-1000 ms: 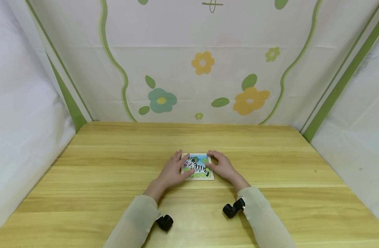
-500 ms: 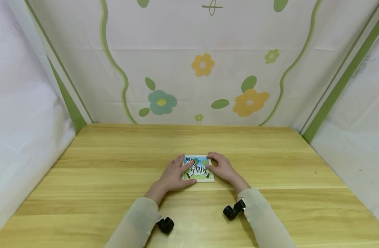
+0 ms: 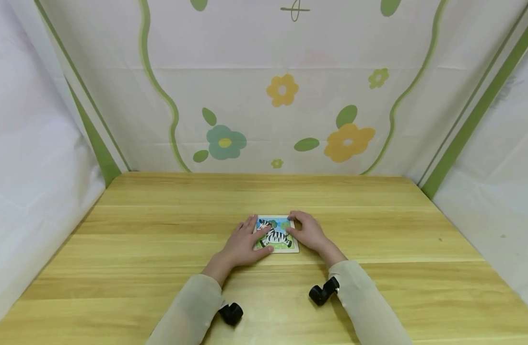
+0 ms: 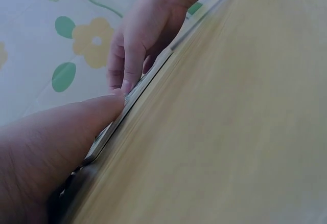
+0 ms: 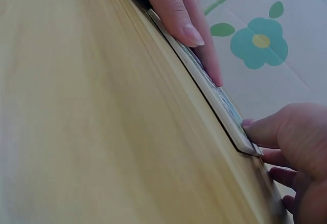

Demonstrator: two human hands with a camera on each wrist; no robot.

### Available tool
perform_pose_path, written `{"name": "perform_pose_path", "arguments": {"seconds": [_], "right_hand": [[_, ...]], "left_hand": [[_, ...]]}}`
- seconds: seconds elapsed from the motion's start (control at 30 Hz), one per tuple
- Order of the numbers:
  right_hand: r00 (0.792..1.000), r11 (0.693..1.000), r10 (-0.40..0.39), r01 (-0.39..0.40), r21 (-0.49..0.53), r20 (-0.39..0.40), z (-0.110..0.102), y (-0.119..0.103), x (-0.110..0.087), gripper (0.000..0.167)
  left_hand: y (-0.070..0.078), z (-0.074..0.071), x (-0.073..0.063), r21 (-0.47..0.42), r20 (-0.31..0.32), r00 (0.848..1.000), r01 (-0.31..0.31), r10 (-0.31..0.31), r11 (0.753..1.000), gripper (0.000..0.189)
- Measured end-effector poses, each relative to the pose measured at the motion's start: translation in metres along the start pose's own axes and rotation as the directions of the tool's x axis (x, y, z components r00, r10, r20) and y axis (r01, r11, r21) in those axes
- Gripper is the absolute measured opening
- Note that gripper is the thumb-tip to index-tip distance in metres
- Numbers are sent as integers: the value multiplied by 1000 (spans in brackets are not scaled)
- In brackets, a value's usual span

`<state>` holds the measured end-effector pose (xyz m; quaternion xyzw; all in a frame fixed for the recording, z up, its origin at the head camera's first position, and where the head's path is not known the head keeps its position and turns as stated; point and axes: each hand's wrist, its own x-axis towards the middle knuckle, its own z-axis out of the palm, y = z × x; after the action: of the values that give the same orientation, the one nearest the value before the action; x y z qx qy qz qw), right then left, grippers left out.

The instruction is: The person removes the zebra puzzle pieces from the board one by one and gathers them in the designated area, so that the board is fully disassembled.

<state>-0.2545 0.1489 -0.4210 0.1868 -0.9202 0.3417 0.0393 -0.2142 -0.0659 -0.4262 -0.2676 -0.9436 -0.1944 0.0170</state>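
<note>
A small square zebra jigsaw puzzle (image 3: 277,238) in a pale wooden frame lies flat on the wooden table. My left hand (image 3: 241,245) rests over its left side with fingers extended; the index finger reaches onto the picture and the thumb lies at the near edge. At the right side my right hand (image 3: 310,233) holds the frame, thumb on the picture and bent fingers along the outer edge. The right wrist view shows the frame (image 5: 217,100) edge-on, with the right thumb (image 5: 260,131) on its corner. Parts of the zebra are hidden under the left fingers.
The wooden table (image 3: 160,201) extends around the puzzle on all sides. A white cloth backdrop (image 3: 246,43) with printed flowers rises behind it, and white cloth sides hang left and right. Black wrist cameras (image 3: 231,314) sit at both beige sleeves.
The zebra's head end has moved up to the upper left, and its forelegs now show. My left fingers have shifted slightly and the left thumb has dropped to the near edge. The right hand barely moved.
</note>
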Motion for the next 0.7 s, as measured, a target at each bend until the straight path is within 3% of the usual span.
{"name": "perform_pose_path", "arguments": {"seconds": [0.27, 0.7], "right_hand": [[997, 996, 72, -73, -50, -18, 2, -6, 3, 26], [990, 991, 132, -132, 12, -42, 4, -7, 4, 30]], "left_hand": [[0, 2, 0, 8, -2, 1000, 5, -5, 1000, 61], [2, 2, 2, 30, 11, 1000, 21, -22, 999, 60]]}}
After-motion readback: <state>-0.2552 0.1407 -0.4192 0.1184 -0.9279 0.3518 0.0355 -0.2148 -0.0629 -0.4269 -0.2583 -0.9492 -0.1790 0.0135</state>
